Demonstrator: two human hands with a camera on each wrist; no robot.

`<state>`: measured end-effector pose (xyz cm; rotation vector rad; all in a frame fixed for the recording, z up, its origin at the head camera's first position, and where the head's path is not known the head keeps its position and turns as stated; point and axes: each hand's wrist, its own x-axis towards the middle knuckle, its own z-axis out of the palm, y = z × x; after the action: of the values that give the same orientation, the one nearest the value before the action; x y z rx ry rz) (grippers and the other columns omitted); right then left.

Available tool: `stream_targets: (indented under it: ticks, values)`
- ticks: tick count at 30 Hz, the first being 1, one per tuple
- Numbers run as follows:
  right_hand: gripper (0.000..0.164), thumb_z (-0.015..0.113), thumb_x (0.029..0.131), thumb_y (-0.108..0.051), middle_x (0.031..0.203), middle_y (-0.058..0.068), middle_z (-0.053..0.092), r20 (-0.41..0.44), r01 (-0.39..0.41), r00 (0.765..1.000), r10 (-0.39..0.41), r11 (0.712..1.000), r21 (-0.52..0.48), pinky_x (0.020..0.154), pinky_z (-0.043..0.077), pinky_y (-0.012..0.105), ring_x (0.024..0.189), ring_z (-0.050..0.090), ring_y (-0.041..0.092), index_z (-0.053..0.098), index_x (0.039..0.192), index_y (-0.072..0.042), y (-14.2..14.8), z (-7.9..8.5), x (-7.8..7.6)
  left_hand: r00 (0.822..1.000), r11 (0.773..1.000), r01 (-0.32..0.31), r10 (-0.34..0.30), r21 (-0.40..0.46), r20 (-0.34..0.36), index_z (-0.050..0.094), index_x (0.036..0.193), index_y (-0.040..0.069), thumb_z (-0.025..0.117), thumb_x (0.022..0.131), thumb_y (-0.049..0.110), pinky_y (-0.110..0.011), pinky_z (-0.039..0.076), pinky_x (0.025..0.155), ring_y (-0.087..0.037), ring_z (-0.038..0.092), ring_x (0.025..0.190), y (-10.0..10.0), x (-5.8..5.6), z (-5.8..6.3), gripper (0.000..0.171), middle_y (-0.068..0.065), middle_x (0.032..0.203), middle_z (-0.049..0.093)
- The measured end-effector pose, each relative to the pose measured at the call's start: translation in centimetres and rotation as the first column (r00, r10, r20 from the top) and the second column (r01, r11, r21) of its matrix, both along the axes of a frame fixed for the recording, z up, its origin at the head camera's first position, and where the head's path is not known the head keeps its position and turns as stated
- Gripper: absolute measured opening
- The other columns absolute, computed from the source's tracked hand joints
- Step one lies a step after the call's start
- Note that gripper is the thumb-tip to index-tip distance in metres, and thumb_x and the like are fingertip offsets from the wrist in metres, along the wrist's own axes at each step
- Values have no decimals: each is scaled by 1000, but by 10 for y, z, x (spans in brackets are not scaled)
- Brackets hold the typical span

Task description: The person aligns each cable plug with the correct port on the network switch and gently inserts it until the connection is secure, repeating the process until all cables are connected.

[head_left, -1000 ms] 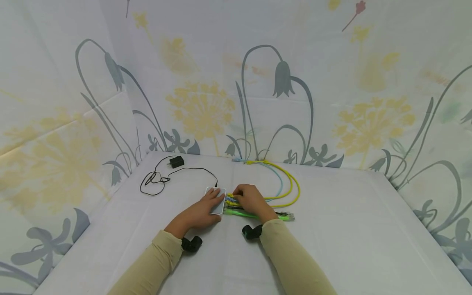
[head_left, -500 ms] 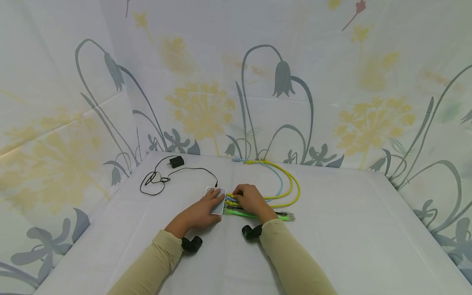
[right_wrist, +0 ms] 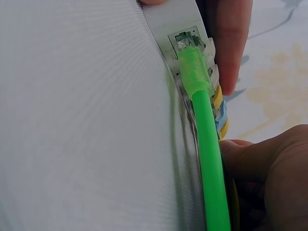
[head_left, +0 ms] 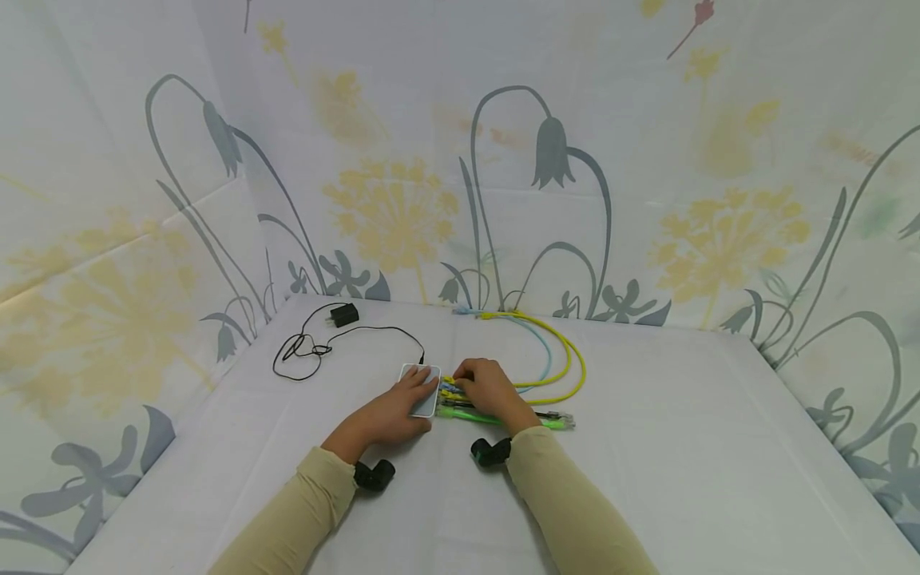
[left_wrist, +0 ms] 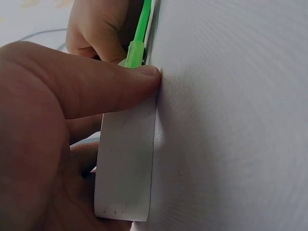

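Observation:
A flat white network switch [head_left: 425,407] lies on the table with cable plugs along its right side. My left hand [head_left: 391,411] holds it, fingers spread over the top; in the left wrist view its thumb [left_wrist: 125,86] presses the near side wall of the switch. Just right of the switch, my right hand [head_left: 492,390] pinches a yellow network cable [head_left: 532,385] close to its plug; the fingertips are partly hidden. In the right wrist view, a bright green network cable [right_wrist: 211,154] has its plug in the nearest port. Blue and yellow plugs sit beyond it.
Yellow and light blue cables [head_left: 544,343] loop toward the table's back. A black cable [head_left: 553,415] lies beside the green one. At the back left, a black power adapter [head_left: 344,315] has a thin tangled cord [head_left: 309,351] running to the switch. Flower-patterned cloth surrounds the white table.

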<state>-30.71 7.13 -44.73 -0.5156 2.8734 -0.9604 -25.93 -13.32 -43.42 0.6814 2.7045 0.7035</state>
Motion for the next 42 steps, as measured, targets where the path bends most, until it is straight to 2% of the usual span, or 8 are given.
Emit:
stream_targets:
  ticks: [14, 23, 42]
  values:
    - [14, 57, 97, -16, 104, 3, 69, -6, -3, 1000, 3, 1000, 1, 90, 49, 39, 95, 61, 17, 71, 100, -14, 0, -2, 0, 1000, 1000, 9, -9, -2, -3, 30, 153, 12, 63, 92, 22, -52, 16, 119, -31, 2, 152, 0, 1, 1, 70, -8, 164, 13]
    - [14, 58, 97, -14, 100, 3, 70, -38, -19, 999, 19, 1000, -11, 83, 50, 37, 88, 62, 15, 71, 100, -12, -1, -2, -1, 1000, 1000, 18, -18, 0, 6, 29, 153, 11, 61, 94, 21, -52, 15, 119, -32, 2, 152, 0, 3, 5, 69, -9, 164, 12]
    - [13, 61, 95, -16, 99, 3, 70, -50, -8, 999, 7, 1000, -15, 85, 51, 38, 91, 63, 17, 72, 100, -12, -1, -2, 3, 1000, 1000, 15, -15, -6, -12, 29, 153, 11, 62, 93, 23, -53, 15, 119, -33, 2, 152, 1, 3, 3, 69, -9, 164, 14]
